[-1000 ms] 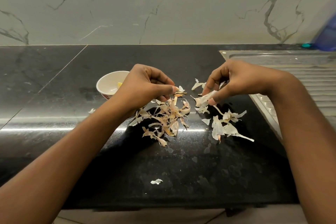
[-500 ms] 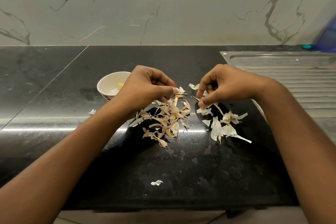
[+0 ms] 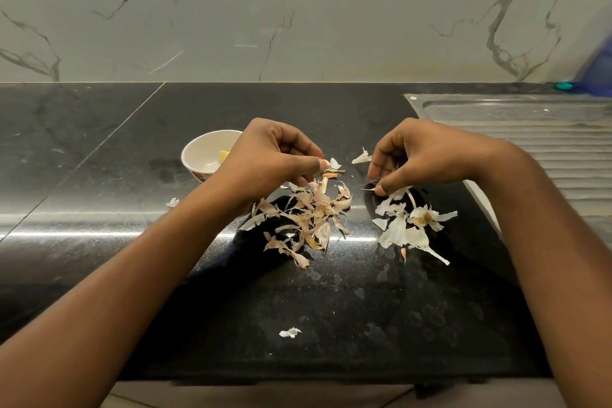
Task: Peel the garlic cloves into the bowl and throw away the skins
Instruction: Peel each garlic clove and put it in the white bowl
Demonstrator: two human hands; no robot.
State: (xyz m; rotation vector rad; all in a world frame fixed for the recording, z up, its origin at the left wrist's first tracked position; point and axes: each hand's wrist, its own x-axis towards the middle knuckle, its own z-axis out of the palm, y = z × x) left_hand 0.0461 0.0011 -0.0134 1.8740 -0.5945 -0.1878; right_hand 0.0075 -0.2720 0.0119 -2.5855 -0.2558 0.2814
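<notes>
Here both hands [image 3: 351, 162] pinch garlic skins [image 3: 311, 215] over a black counter [image 3: 99, 175] below marble wall.

black countertop [image 3: 99, 149] | marble backsplash [image 3: 298, 10] | steel drainboard [image 3: 546, 136] | blue object [image 3: 599, 76], blurred

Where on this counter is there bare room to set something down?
Bare: the black counter left of the bowl, and the back strip between the hands and the marble wall. The near edge holds only one skin scrap. Crowded: the middle, where the left hand and right hand work over two skin piles.
</notes>
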